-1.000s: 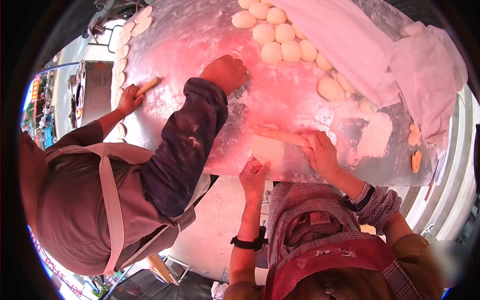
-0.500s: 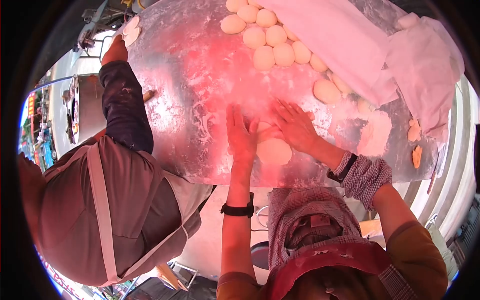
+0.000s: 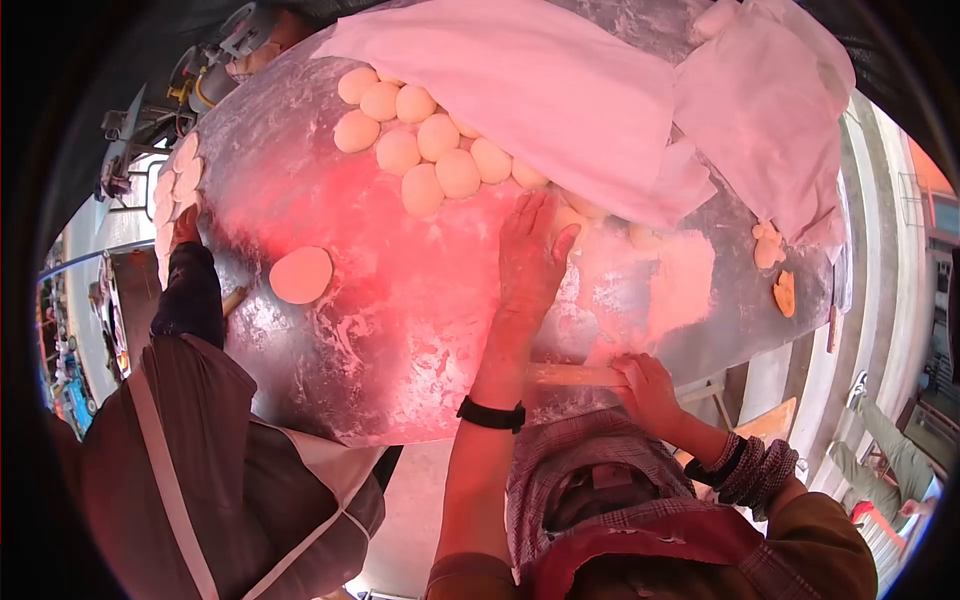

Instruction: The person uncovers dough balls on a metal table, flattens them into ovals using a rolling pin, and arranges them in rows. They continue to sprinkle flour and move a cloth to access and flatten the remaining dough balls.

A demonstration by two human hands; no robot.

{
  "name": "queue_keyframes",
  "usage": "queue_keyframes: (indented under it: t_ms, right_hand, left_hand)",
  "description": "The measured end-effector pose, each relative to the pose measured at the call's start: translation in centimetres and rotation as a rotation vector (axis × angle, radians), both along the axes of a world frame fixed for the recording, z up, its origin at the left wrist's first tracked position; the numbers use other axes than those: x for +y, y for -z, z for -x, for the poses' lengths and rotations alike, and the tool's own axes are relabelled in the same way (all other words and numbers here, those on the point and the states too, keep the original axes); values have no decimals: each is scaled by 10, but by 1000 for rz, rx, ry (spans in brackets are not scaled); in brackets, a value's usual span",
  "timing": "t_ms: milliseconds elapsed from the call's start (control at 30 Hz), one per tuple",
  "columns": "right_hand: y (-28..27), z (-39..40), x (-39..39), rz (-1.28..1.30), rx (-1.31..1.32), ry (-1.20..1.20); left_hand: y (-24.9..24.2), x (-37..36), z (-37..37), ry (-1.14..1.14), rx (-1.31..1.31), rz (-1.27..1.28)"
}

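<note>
At the counter [image 3: 400,260]'s near edge, rolling pin [image 3: 575,375] in hand

The right hand [image 3: 648,393] grips one end of the rolling pin; the left hand [image 3: 530,258] is open, thumb apart — fingers near the dough balls [image 3: 458,173], partly under a cloth [image 3: 530,85]. Well apart, one flattened round [image 3: 301,275] rests nearer a co-worker's hand [image 3: 185,228].

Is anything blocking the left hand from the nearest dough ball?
Nothing visible stands between the left hand and the dough ball just past its fingertips; the cloth lies on the ball's far side.
</note>
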State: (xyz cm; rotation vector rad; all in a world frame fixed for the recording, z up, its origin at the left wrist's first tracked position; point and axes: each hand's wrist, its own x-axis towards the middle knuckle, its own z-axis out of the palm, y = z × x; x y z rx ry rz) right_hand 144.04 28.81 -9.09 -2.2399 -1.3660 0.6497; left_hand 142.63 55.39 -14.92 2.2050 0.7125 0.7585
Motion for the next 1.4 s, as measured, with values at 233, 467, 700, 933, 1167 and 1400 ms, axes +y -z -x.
queue_keyframes:
  t_ms: [233,467,700,933,1167,1400]
  right_hand:
    - [-7,-11,-81,129,114,220]
    - [-8,-29,-97,31,207,221]
    - [-9,-48,-134,83,252,265]
    - [-10,-68,-144,104,261,182]
    - [-11,-69,-117,53,331,144]
    - [-6,-49,-57,9,349,126]
  left_hand:
    - [-28,-35,20,146,709,343]
    - [19,-75,43,38,85,-312]
    - [7,-92,43,-33,335,-313]
    - [7,-121,46,-73,146,-137]
    - [4,-97,103,-302,353,224]
    - [20,-101,81,-288,640,-219]
